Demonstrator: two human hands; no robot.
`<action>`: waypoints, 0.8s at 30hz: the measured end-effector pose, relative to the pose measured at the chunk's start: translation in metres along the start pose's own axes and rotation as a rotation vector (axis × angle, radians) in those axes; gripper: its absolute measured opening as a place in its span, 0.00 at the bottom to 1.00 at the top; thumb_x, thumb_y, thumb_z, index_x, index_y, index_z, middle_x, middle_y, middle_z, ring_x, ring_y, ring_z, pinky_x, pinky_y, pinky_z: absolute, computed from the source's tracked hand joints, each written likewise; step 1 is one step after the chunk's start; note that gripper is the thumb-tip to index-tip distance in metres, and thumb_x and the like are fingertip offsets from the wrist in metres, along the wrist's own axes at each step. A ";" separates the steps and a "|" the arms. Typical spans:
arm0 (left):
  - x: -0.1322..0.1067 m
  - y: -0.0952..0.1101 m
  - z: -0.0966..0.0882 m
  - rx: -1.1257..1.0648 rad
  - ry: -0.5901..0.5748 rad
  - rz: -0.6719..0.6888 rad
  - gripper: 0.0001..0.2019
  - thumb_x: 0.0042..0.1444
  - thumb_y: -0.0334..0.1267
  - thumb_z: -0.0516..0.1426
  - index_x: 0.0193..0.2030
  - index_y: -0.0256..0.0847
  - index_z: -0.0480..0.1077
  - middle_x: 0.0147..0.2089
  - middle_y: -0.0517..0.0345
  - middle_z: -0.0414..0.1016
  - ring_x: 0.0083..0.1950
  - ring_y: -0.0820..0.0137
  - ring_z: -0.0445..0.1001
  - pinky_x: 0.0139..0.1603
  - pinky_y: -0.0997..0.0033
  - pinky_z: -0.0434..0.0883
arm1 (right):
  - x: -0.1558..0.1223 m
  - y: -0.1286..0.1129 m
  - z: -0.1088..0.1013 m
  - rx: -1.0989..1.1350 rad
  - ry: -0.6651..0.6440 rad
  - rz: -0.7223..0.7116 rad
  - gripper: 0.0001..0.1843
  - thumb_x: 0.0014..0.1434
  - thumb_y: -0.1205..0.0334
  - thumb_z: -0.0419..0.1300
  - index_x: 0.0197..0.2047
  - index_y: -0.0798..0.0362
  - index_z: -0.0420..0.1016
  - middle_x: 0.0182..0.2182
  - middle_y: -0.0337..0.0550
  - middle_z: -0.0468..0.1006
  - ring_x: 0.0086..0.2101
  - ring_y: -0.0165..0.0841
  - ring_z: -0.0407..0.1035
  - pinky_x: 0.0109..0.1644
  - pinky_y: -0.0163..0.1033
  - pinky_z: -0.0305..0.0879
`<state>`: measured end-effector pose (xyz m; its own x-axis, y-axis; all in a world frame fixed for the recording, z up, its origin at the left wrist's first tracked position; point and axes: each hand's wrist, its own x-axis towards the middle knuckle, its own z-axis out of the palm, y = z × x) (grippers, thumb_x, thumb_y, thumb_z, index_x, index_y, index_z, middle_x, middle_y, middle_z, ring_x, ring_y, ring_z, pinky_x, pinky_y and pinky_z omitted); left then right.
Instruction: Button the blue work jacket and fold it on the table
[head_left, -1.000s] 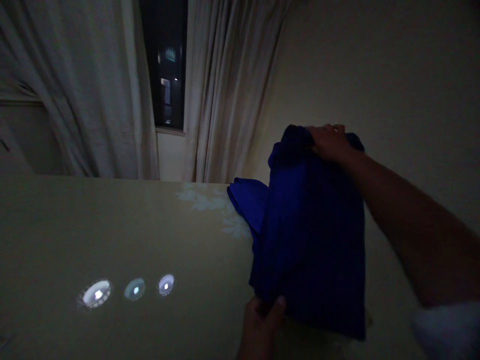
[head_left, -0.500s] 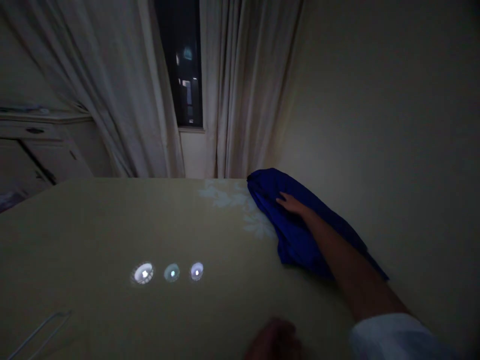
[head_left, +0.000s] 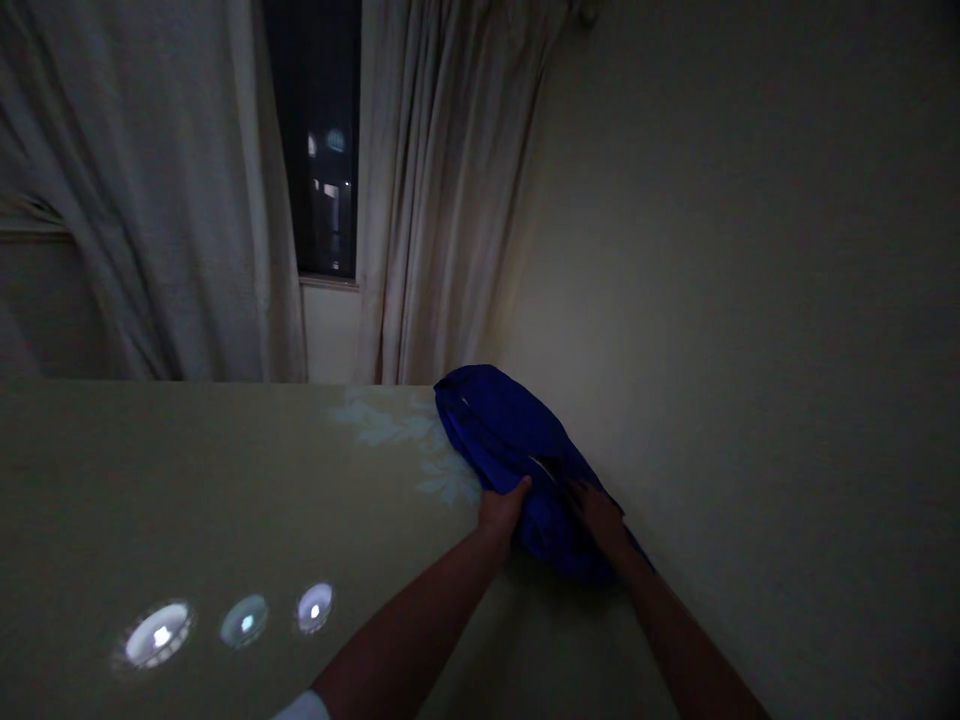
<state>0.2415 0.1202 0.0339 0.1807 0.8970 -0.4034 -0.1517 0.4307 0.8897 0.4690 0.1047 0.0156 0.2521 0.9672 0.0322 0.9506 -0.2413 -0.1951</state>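
Apparently steadying the blue cloth (head_left: 491, 415), the left hand (head_left: 500, 510) is gripping its left edge, the right hand (head_left: 602, 518) touching it, grip unclear.

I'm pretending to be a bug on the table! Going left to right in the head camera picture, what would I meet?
Big white light spot → greenish light spot → lilac light spot → pale leaf pattern → left hand → right hand, both hands at the blue cloth.

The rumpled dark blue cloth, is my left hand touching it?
Touching. The head view shows your left hand at the left edge of the rumpled dark blue cloth, its thumb lying over the fabric.
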 end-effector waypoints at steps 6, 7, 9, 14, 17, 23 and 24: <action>-0.025 0.027 -0.104 0.138 -0.061 -0.109 0.30 0.48 0.41 0.70 0.57 0.29 0.75 0.50 0.36 0.84 0.47 0.53 0.85 0.49 0.60 0.82 | -0.077 -0.086 -0.007 -0.043 -0.099 -0.105 0.30 0.71 0.42 0.53 0.69 0.48 0.72 0.55 0.61 0.79 0.58 0.53 0.72 0.63 0.56 0.65; -0.031 0.035 -0.144 0.166 -0.078 -0.121 0.30 0.45 0.44 0.71 0.54 0.30 0.77 0.46 0.37 0.85 0.45 0.52 0.85 0.47 0.58 0.82 | -0.099 -0.098 -0.009 0.025 -0.140 -0.198 0.33 0.69 0.39 0.55 0.69 0.47 0.72 0.56 0.60 0.79 0.58 0.53 0.72 0.64 0.56 0.65; -0.040 0.059 -0.236 0.316 -0.226 -0.105 0.30 0.42 0.51 0.72 0.50 0.33 0.78 0.44 0.42 0.86 0.44 0.52 0.85 0.48 0.57 0.82 | -0.144 -0.117 -0.014 0.228 -0.291 -0.434 0.37 0.65 0.34 0.59 0.71 0.42 0.69 0.60 0.56 0.77 0.59 0.53 0.71 0.66 0.54 0.64; -0.084 0.120 -0.397 1.128 0.321 0.317 0.29 0.51 0.53 0.60 0.54 0.34 0.76 0.50 0.40 0.84 0.56 0.44 0.80 0.63 0.45 0.74 | -0.179 -0.133 -0.027 0.496 -0.314 -0.633 0.38 0.65 0.36 0.62 0.74 0.33 0.62 0.70 0.44 0.68 0.66 0.48 0.64 0.72 0.54 0.58; -0.142 0.091 -0.369 1.345 0.486 0.602 0.31 0.64 0.50 0.48 0.67 0.35 0.70 0.65 0.40 0.76 0.67 0.47 0.73 0.72 0.44 0.65 | -0.125 -0.137 -0.020 0.429 -0.094 -0.529 0.48 0.59 0.33 0.66 0.76 0.37 0.58 0.76 0.48 0.52 0.72 0.53 0.52 0.75 0.59 0.49; -0.185 -0.043 -0.241 1.443 -0.189 0.475 0.36 0.62 0.41 0.60 0.76 0.65 0.55 0.80 0.48 0.47 0.79 0.33 0.47 0.68 0.11 0.42 | -0.021 -0.178 0.017 0.134 -0.051 -0.443 0.51 0.56 0.29 0.65 0.77 0.32 0.55 0.78 0.49 0.45 0.74 0.60 0.44 0.70 0.74 0.46; -0.179 -0.048 -0.242 1.444 -0.185 0.469 0.42 0.59 0.43 0.63 0.77 0.64 0.51 0.81 0.47 0.42 0.79 0.32 0.43 0.68 0.11 0.39 | -0.015 -0.185 0.022 0.099 -0.053 -0.430 0.49 0.58 0.29 0.64 0.77 0.32 0.55 0.78 0.50 0.47 0.74 0.59 0.45 0.69 0.74 0.46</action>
<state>-0.0187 -0.0365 0.0117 0.5189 0.8489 -0.1008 0.7987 -0.4394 0.4111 0.2854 0.1367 0.0301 -0.1749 0.9812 0.0811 0.9443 0.1905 -0.2683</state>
